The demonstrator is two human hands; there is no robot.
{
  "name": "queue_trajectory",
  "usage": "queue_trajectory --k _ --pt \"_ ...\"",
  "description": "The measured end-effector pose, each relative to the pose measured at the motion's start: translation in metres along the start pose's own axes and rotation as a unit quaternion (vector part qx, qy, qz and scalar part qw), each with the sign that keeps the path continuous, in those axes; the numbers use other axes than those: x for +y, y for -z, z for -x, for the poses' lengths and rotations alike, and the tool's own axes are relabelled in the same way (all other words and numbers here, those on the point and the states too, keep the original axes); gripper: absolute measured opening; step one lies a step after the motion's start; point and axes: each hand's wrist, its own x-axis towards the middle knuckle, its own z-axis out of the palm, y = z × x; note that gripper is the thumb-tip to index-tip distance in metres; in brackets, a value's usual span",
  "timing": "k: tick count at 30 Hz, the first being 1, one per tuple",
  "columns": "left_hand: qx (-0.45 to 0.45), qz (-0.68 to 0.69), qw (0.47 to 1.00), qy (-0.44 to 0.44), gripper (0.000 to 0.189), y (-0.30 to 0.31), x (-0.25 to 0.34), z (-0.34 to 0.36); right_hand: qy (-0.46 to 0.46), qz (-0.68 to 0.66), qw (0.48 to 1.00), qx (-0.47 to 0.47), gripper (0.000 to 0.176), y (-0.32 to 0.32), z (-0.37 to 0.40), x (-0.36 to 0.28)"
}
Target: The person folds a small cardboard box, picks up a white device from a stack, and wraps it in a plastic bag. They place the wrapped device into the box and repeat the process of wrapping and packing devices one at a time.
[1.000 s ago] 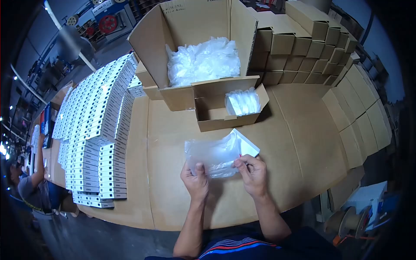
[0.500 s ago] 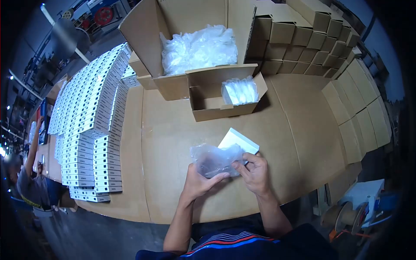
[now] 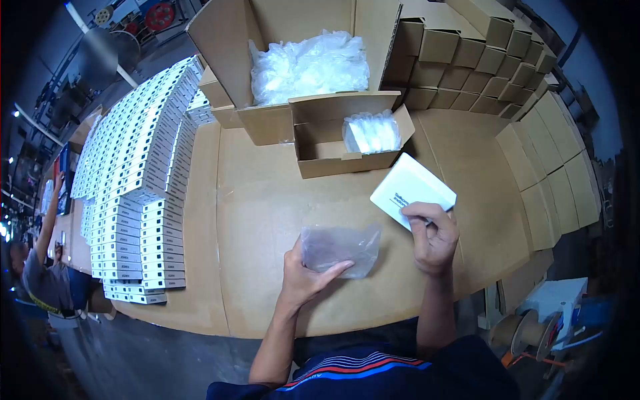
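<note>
Bag (image 3: 343, 247) and white pack (image 3: 408, 185) held apart over a cardboard-covered table (image 3: 267, 200)

Clear film sits pinched at its near edge by the left hand (image 3: 308, 277), thumb on top, a hold that seems chosen to leave the far and right edges of the bag free. The right hand (image 3: 435, 240) grips the flat white pack at its near edge between thumb and curled fingers, so most of the printed face, its lettering too blurred to read, stays uncovered. Whether it is box or booklet cannot be told.

The pack's far corner lies just beside a small open carton (image 3: 347, 167), where bagged white packs (image 3: 373, 133) stand bunched at the right end, probably to prop one another up. That carton blocks the straight path to a large carton (image 3: 267, 127) behind it, whose tall walls appear to pen in a heap of loose clear bags (image 3: 310, 67).

Stacked white boxes (image 3: 133, 153) wall off the left side; brown cartons (image 3: 440, 47) are piled at far right, and more brown boxes (image 3: 567, 167) line the right edge. Beyond the left edge, a co-worker (image 3: 47, 273) reaches forward.
</note>
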Motion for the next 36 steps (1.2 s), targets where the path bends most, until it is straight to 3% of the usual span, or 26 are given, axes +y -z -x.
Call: queue_trajectory --k 3,4,7,10,12,13,14,17,36 --pt "0.068 0.062 0.996 0.006 0.065 -0.007 -0.001 0.003 -0.04 -0.068 0.996 -0.05 0.024 -0.007 -0.021 -0.006" --pt "0.095 0.089 0.991 0.019 0.069 -0.009 -0.002 0.004 -0.056 -0.108 0.989 -0.086 0.038 -0.01 -0.02 0.004" --pt "0.125 0.106 0.987 0.001 0.08 -0.009 0.0 0.0 -0.174 -0.135 0.962 -0.161 0.035 -0.032 0.014 0.031" --pt "0.245 0.056 0.967 -0.042 0.081 -0.008 -0.003 -0.007 -0.172 -0.103 0.975 -0.099 0.023 -0.056 0.036 0.02" --pt "0.236 -0.175 0.942 -0.163 0.077 0.012 -0.002 -0.011 -0.147 -0.041 0.986 -0.067 0.018 -0.058 0.033 0.004" --pt "0.224 -0.286 0.905 -0.222 0.074 0.023 0.0 -0.014 -0.137 -0.02 0.989 -0.06 0.018 -0.058 0.032 -0.001" --pt "0.191 -0.309 0.899 -0.246 0.06 0.029 0.006 -0.018 -0.126 0.002 0.991 -0.054 0.019 -0.058 0.03 -0.005" --pt "0.089 -0.373 0.876 -0.293 0.046 0.029 0.032 -0.027 -0.099 0.036 0.993 -0.06 0.02 -0.057 0.027 -0.012" --pt "0.071 -0.283 0.911 -0.291 0.031 0.005 0.024 -0.036 -0.087 0.075 0.991 -0.065 0.02 -0.06 0.034 -0.012"
